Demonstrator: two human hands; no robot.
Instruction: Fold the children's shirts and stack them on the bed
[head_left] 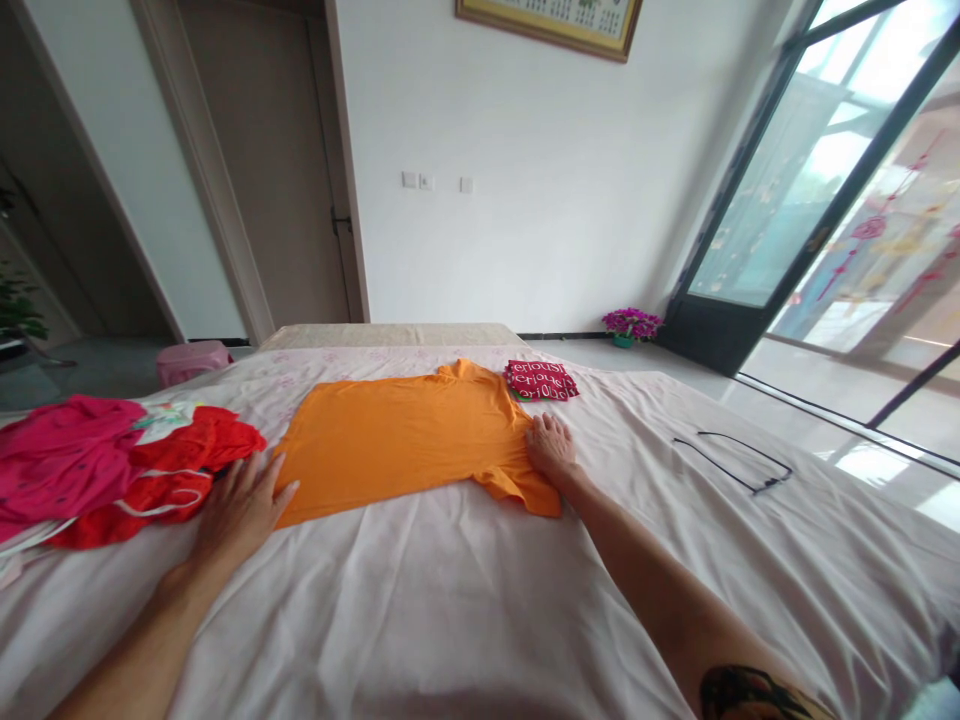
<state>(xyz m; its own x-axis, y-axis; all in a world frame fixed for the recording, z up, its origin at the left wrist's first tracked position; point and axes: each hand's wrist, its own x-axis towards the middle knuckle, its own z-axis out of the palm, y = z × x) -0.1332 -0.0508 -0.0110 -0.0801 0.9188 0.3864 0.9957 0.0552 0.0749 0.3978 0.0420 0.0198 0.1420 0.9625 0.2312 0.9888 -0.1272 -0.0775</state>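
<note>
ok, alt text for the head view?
Orange shirt spread flat on a sheet, left hand at its hem, right hand at its neck end. A clothes heap lies left, a red cloth beyond the right hand, glasses farther right.

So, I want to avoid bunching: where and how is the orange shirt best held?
Probably pinch the orange shirt by its near sleeve and near hem corner, coming from the camera side: it lies flat, one long edge facing that way.
</note>
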